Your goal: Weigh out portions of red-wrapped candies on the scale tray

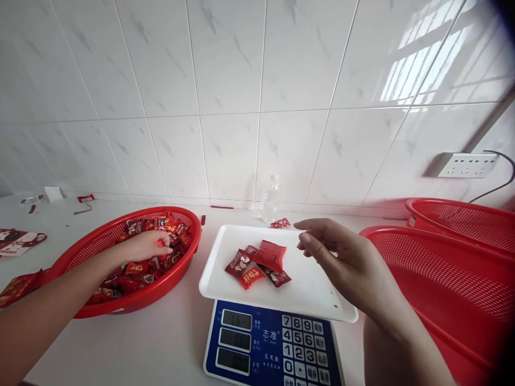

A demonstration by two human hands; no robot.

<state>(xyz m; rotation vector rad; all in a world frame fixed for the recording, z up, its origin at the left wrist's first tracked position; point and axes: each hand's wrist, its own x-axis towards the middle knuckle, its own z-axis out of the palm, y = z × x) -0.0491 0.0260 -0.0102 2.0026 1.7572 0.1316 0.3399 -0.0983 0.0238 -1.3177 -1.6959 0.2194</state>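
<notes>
My left hand [145,245] reaches into a red basket [72,260] full of red wrapped candies [139,271]; its fingers curl down among them, and what they hold is hidden. My right hand [341,257] hovers over the right side of the white scale tray [317,287], fingers loosely apart and holding nothing. Several red candy packets [261,262] lie in a small heap on the tray's middle. Below the tray the blue scale face [269,348] shows displays and a keypad.
Two empty red baskets, one [450,279] in front of the other [462,217], stand at the right. A clear plastic bottle [271,201] stands by the tiled wall. A wall socket [466,165] with a cable is at right. Loose wrappers [18,241] lie at far left.
</notes>
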